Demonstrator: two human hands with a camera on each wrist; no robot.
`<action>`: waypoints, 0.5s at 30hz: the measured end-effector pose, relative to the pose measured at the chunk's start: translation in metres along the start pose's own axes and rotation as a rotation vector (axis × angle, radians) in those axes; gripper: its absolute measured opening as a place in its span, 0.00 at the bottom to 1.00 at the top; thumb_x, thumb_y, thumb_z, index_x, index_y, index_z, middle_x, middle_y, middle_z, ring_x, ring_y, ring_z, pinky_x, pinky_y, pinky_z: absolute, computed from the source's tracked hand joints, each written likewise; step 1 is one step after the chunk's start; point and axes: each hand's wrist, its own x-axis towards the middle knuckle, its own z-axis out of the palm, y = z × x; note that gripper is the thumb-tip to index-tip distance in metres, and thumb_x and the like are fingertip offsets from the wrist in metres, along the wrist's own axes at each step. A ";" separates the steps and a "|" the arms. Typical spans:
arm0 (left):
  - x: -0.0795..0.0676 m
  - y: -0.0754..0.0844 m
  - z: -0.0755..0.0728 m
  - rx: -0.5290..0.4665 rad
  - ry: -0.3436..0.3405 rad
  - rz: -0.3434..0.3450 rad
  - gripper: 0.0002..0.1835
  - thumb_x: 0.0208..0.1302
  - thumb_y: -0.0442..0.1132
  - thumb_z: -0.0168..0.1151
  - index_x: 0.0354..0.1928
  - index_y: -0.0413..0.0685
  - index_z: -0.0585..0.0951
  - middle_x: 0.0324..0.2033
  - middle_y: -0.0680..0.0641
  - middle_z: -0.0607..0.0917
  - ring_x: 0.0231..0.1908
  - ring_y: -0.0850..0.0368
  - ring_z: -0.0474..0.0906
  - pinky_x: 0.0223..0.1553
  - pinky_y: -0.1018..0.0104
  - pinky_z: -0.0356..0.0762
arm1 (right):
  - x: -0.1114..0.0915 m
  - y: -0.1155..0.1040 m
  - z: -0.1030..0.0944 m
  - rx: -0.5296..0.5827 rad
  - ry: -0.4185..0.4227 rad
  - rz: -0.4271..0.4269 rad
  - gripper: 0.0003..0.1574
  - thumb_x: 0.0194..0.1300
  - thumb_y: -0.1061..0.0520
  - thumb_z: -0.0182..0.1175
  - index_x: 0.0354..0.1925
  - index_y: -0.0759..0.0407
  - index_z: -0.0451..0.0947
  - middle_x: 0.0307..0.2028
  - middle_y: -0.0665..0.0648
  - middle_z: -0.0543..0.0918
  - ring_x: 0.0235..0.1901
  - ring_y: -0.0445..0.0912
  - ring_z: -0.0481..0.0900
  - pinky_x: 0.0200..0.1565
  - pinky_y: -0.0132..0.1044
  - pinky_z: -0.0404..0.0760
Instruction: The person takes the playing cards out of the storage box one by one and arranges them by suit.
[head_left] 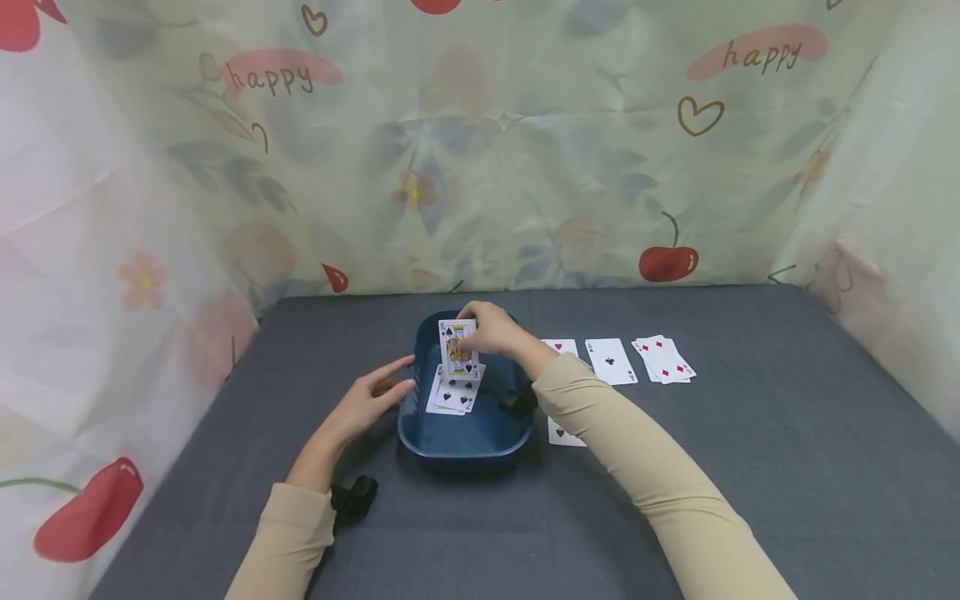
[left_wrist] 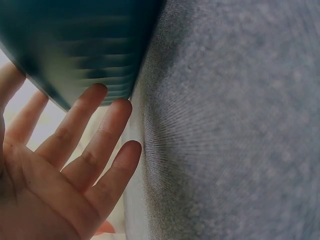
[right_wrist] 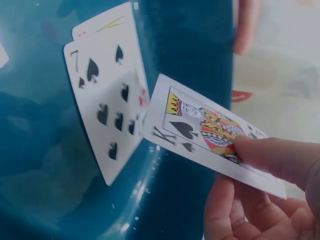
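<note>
My right hand pinches a king of spades between thumb and fingers, over the blue tray. Below it in the tray lies a seven of spades on top of at least one other card, mostly covered. In the right wrist view, the king's lower edge comes close to the seven; I cannot tell if they touch. My left hand is beside the tray's left wall, fingers spread and nearly straight. In the left wrist view, its fingertips are at the ribbed outer side of the tray.
Right of the tray, a club card and a small overlapping pile of diamonds lie on the grey cloth. A heart card and a spade card are partly hidden by my right arm. A patterned curtain stands behind.
</note>
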 end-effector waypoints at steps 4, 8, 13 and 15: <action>0.000 0.000 -0.001 0.004 0.003 0.016 0.29 0.67 0.52 0.53 0.69 0.63 0.62 0.65 0.40 0.69 0.62 0.42 0.69 0.62 0.39 0.63 | -0.005 0.002 -0.011 0.054 0.001 -0.021 0.24 0.57 0.60 0.63 0.52 0.64 0.73 0.44 0.63 0.84 0.43 0.52 0.82 0.42 0.37 0.78; 0.000 0.000 0.000 0.002 0.009 0.029 0.29 0.66 0.52 0.53 0.68 0.62 0.62 0.64 0.39 0.70 0.62 0.42 0.70 0.62 0.40 0.64 | -0.011 0.007 -0.021 0.086 0.019 -0.015 0.26 0.58 0.59 0.63 0.54 0.65 0.72 0.43 0.65 0.85 0.45 0.53 0.83 0.43 0.37 0.79; 0.000 0.000 0.001 -0.003 0.009 0.017 0.29 0.66 0.53 0.54 0.68 0.65 0.62 0.65 0.40 0.68 0.63 0.42 0.68 0.62 0.40 0.63 | -0.020 0.017 -0.034 0.152 0.021 0.008 0.27 0.58 0.59 0.63 0.55 0.65 0.70 0.44 0.67 0.84 0.45 0.54 0.83 0.45 0.40 0.80; 0.000 0.000 0.001 -0.005 0.009 0.020 0.29 0.66 0.53 0.54 0.68 0.65 0.62 0.66 0.41 0.68 0.63 0.42 0.67 0.62 0.40 0.62 | -0.024 0.021 -0.038 0.168 0.021 0.018 0.27 0.59 0.58 0.63 0.55 0.64 0.70 0.45 0.66 0.84 0.46 0.53 0.83 0.45 0.40 0.80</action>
